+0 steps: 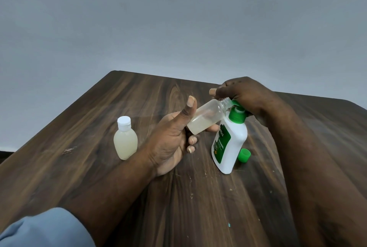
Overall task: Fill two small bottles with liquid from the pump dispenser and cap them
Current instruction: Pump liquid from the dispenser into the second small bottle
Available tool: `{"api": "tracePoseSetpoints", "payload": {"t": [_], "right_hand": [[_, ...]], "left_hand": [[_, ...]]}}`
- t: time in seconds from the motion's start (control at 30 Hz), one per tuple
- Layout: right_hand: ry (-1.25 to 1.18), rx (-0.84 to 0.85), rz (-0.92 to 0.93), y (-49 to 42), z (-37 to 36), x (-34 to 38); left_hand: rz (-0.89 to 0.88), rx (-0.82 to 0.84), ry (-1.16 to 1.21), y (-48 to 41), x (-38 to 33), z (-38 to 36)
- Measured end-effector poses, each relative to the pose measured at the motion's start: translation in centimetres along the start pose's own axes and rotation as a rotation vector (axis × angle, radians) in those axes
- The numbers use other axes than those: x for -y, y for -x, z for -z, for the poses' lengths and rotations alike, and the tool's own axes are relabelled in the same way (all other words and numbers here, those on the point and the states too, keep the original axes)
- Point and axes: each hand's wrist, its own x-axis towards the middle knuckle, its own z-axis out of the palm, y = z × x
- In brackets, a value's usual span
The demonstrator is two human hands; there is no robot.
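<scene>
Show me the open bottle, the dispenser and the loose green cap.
open bottle [206,116]: head view, middle of its clear body.
dispenser [238,141]: head view, white side beside the label.
green cap [244,155]: head view, its side wall.

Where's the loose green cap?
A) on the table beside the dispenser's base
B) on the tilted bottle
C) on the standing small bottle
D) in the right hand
A: the green cap lies on the table just right of the pump dispenser; the tilted bottle has a bare neck, and the standing bottle wears a white cap.
</scene>
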Motion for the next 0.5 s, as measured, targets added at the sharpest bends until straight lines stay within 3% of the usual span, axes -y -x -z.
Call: {"api": "tracePoseSetpoints", "payload": {"t": [0.5], "right_hand": [[-0.013,0.016,0.014,-0.05,-0.01,0.02]], "left_hand": [[0.003,0.000,-0.004,-0.09,0.08,0.13]]}}
